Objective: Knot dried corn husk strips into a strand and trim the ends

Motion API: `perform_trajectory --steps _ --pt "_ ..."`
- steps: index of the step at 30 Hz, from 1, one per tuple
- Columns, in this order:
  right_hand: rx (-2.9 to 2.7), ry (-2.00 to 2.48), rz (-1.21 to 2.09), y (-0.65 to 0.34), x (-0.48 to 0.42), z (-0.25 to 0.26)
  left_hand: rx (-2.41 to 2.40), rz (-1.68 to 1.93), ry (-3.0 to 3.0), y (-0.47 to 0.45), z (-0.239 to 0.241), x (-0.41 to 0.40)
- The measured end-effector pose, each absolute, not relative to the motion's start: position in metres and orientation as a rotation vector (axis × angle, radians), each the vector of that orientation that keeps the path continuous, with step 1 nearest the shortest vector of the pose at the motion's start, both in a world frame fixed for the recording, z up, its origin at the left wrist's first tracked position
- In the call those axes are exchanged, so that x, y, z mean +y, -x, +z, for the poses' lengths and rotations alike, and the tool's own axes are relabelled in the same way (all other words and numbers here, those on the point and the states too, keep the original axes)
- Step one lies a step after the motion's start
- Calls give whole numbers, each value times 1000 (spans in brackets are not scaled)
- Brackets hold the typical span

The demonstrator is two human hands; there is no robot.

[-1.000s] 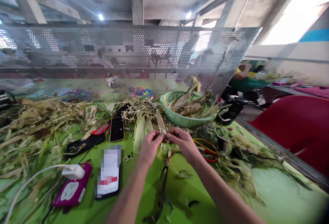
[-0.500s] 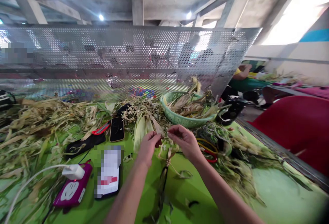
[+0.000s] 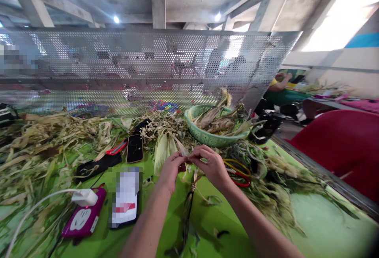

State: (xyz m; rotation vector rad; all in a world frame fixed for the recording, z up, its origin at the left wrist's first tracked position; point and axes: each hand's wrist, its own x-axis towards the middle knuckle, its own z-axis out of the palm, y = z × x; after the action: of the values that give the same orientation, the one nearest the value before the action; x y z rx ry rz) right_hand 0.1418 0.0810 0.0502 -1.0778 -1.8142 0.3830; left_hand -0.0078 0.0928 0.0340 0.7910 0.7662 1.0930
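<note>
Both hands meet over the green table [image 3: 213,226], just in front of me. My left hand [image 3: 170,169] pinches a strip of dry corn husk [image 3: 181,149] at its lower end. My right hand [image 3: 209,165] is closed on the same husk from the right side, fingers curled. Below the hands a knotted, braided bundle of husk [image 3: 192,189] hangs down onto the table, its dark tail [image 3: 186,214] trailing toward me. A pale green husk bunch [image 3: 162,149] lies just behind the left hand.
A green basket [image 3: 207,133] of husks stands behind the hands. Loose husks [image 3: 44,143] cover the left side. Two phones [image 3: 134,148] [image 3: 126,196], a purple power strip [image 3: 83,216] with white plug, coloured bands [image 3: 237,169], a perforated metal screen [image 3: 133,64], a red chair [image 3: 340,147].
The husk strip that stood upright between my hands has been bent down to the left. My hands have drawn closer together and now touch over it.
</note>
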Motion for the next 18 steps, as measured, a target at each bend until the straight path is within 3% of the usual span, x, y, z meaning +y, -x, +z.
perform_trajectory --steps 9,18 --pt "-1698 1211 457 -144 82 48 881 1128 -1240 7 47 85" --pt "-1494 1139 798 -140 81 48 904 1125 -1306 8 48 82"
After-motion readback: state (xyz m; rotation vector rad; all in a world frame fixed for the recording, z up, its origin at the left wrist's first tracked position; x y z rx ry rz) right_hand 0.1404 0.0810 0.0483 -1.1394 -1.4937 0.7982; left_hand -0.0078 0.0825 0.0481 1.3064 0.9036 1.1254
